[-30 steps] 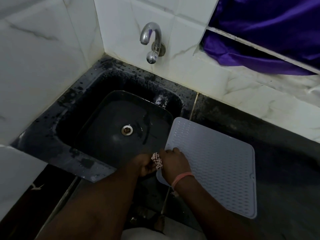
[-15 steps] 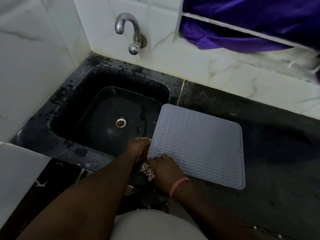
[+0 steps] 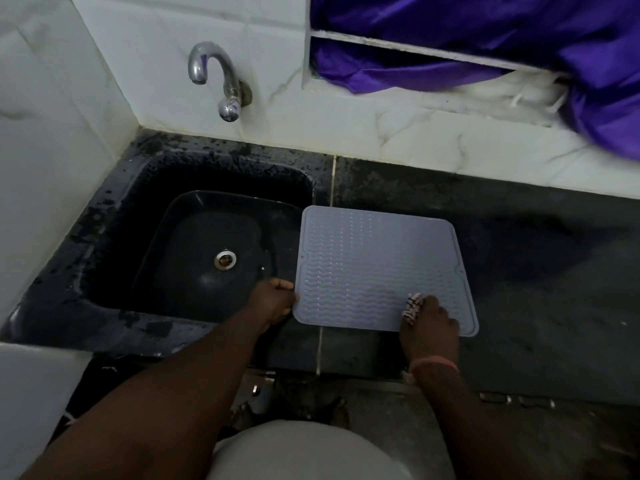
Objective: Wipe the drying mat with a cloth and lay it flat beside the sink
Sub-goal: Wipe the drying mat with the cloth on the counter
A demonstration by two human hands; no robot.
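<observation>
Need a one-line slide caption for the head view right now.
Left hand holds the drying mat edge beside the sink; right hand presses cloth on it.

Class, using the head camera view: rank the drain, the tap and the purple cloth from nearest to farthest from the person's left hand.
From the left hand, which grips the mat's left edge:
1. Drain, in the sink basin, just up and left of the hand.
2. Tap, on the back wall above the sink.
3. Purple cloth, in the wall opening at upper right, farthest.
</observation>
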